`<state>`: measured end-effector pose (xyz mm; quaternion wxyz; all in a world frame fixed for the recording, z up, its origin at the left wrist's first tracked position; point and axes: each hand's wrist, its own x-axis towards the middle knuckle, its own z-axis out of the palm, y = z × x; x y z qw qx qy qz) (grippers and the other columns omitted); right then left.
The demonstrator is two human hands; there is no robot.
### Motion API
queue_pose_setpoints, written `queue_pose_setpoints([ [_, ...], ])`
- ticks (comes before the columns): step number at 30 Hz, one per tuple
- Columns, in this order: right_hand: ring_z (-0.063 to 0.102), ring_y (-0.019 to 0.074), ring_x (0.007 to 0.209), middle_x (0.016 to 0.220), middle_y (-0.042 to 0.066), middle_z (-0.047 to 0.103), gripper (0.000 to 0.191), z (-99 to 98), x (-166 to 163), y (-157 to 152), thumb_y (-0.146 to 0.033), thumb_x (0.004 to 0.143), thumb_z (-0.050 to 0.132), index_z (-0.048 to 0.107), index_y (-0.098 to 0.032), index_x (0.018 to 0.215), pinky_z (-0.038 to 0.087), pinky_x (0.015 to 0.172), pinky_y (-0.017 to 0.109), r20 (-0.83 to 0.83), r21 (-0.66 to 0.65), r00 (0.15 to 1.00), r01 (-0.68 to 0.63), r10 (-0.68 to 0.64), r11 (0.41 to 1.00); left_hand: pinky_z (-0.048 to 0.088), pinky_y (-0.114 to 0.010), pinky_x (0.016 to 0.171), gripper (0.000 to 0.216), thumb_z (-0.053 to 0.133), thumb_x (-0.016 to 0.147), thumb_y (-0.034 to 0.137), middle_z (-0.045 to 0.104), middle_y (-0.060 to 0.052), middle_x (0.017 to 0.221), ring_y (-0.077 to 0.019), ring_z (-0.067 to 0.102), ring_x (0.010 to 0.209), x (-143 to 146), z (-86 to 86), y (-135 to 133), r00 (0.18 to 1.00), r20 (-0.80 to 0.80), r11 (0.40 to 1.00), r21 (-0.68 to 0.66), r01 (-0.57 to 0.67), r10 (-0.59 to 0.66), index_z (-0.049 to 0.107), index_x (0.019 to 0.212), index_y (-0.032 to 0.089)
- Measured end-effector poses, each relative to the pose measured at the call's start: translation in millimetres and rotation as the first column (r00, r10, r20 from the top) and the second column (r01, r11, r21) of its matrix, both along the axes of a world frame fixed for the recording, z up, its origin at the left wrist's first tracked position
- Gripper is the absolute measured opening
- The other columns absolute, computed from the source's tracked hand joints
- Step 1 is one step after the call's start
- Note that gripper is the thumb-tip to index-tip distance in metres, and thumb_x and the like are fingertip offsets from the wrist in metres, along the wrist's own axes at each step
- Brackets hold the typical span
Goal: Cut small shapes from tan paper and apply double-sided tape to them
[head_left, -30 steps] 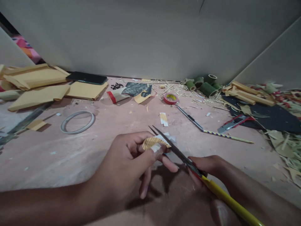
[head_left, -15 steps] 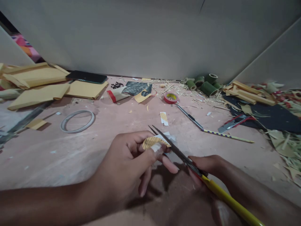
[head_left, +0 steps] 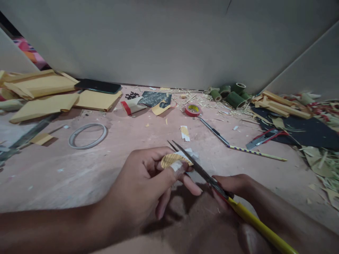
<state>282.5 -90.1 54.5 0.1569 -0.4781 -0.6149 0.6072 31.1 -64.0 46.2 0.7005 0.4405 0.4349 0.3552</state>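
Note:
My left hand (head_left: 144,183) pinches a small yellow striped paper piece (head_left: 172,159) with white backing, thumb and fingers closed on it. My right hand (head_left: 233,188) grips yellow-handled scissors (head_left: 212,183), whose slightly parted blades cross the right edge of the paper piece. Both hands hover low over the pinkish floor (head_left: 111,165) in the lower middle of the view.
A grey ring (head_left: 87,135), brown cardboard sheets (head_left: 50,97) and a black phone (head_left: 97,86) lie at left. Red tape roll (head_left: 192,110), a paper strip (head_left: 184,133), a craft knife (head_left: 214,131) and pencil (head_left: 256,153) lie ahead. Green bamboo tubes (head_left: 231,94), wood strips and a black sheet (head_left: 304,130) are at right.

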Motion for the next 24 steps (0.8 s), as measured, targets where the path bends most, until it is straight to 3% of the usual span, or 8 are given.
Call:
queue_pose_setpoints([
  [5, 0.071, 0.0255, 0.098, 0.116, 0.008, 0.072, 0.04, 2.3, -4.6, -13.5, -0.048, 0.096, 0.071, 0.068, -0.018, 0.121, 0.062, 0.082, 0.04, -0.008, -0.021, 0.999, 0.035, -0.035, 0.999, 0.03, -0.016, 0.036, 0.031, 0.077, 0.086, 0.042, 0.076, -0.009, 0.064, -0.0092, 0.056, 0.039, -0.3, 1.3, -0.6, 1.0, 0.005, 1.0, -0.016, 0.013, -0.013, 0.076, 0.075, 0.013],
  [8, 0.072, 0.0288, 0.096, 0.11, 0.009, 0.075, 0.047, 3.0, -6.4, -22.3, -0.057, 0.088, 0.075, 0.069, -0.022, 0.118, 0.062, 0.08, 0.038, -0.009, -0.055, 0.997, 0.07, -0.071, 0.996, 0.029, -0.016, 0.036, 0.033, 0.075, 0.088, 0.043, 0.077, -0.01, 0.066, -0.0071, 0.051, 0.036, -2.1, 0.3, -0.6, 1.0, -0.02, 1.0, -0.001, 0.014, -0.014, 0.077, 0.075, 0.013],
  [13, 0.07, 0.0313, 0.1, 0.114, 0.009, 0.074, 0.048, 2.1, -4.6, -22.8, -0.054, 0.082, 0.081, 0.069, -0.026, 0.119, 0.06, 0.085, 0.041, -0.007, -0.151, 0.995, 0.097, -0.099, 0.984, 0.025, -0.014, 0.033, 0.03, 0.071, 0.091, 0.039, 0.078, -0.008, 0.066, -0.0033, 0.039, 0.032, -3.0, -0.1, 1.4, 0.998, -0.055, 1.0, 0.015, 0.025, -0.024, 0.074, 0.074, 0.014],
  [24, 0.072, 0.0321, 0.098, 0.109, 0.008, 0.076, 0.056, -1.1, 0.8, -24.5, -0.052, 0.076, 0.088, 0.07, -0.026, 0.122, 0.061, 0.084, 0.04, 0.009, -0.181, 0.99, 0.142, -0.143, 0.973, 0.026, -0.016, 0.035, 0.029, 0.076, 0.087, 0.04, 0.077, -0.009, 0.068, -0.0049, 0.043, 0.034, -0.9, 2.1, 2.9, 1.0, -0.007, 0.999, -0.035, 0.025, -0.025, 0.073, 0.077, 0.013],
])
